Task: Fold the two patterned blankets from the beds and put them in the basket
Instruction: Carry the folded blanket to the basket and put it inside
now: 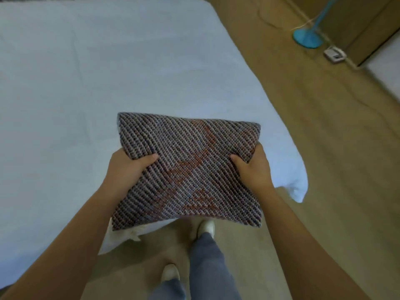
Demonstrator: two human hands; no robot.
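While both hands clamp its sides, the folded patterned blanket (188,169) hangs over the near edge of the bed (97,72), its near end jutting past the mattress above the floor (324,159); whether it rests on the sheet cannot be told.

- Weave: grey-blue diagonal ribs, rust-orange figures.
- Left hand (127,169): thumb pressed on top, other fingers hidden beneath the cloth.
- Right hand (253,169): same grip, opposite side.
- Bed: pale blue sheet, lightly creased, corner drooping at right.
- Below the blanket: legs in blue jeans (205,267), pale shoes (206,228).
- Far right, well apart from the bed: turquoise stand base (307,38) with slanted pole, white power strip (334,54) just beside it, brown furniture panels (357,24) behind.
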